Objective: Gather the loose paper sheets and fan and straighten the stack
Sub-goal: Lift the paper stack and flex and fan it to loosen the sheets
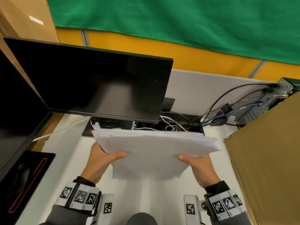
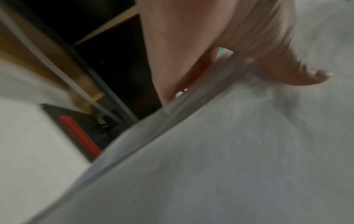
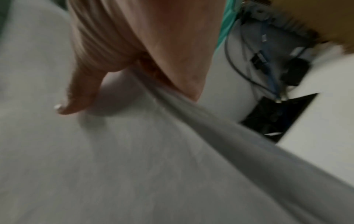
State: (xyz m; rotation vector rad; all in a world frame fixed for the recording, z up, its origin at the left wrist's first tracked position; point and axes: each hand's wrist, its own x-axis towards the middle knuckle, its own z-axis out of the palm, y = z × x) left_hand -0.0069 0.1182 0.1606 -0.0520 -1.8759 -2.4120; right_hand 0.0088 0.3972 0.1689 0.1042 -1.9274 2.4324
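A thick stack of white paper sheets (image 1: pixel 152 148) is held above the white desk (image 1: pixel 68 159) in front of me, bowed, with its far edges slightly fanned. My left hand (image 1: pixel 103 158) grips the stack's left side, thumb on top and fingers hidden underneath. My right hand (image 1: pixel 194 161) grips the right side the same way. In the left wrist view the paper stack (image 2: pixel 229 151) fills the frame, with the left hand (image 2: pixel 239 50) pinching its edge. In the right wrist view the right hand (image 3: pixel 122 50) clamps the paper stack (image 3: pixel 114 159).
A dark monitor (image 1: pixel 97 82) stands just beyond the stack, with a second screen (image 1: pixel 14 114) at the left. A black mouse pad with red trim (image 1: pixel 27 181) lies at the left. A brown cardboard box (image 1: pixel 266 158) stands close on the right. Cables (image 1: pixel 224 114) and a small computer (image 1: pixel 276 98) sit behind.
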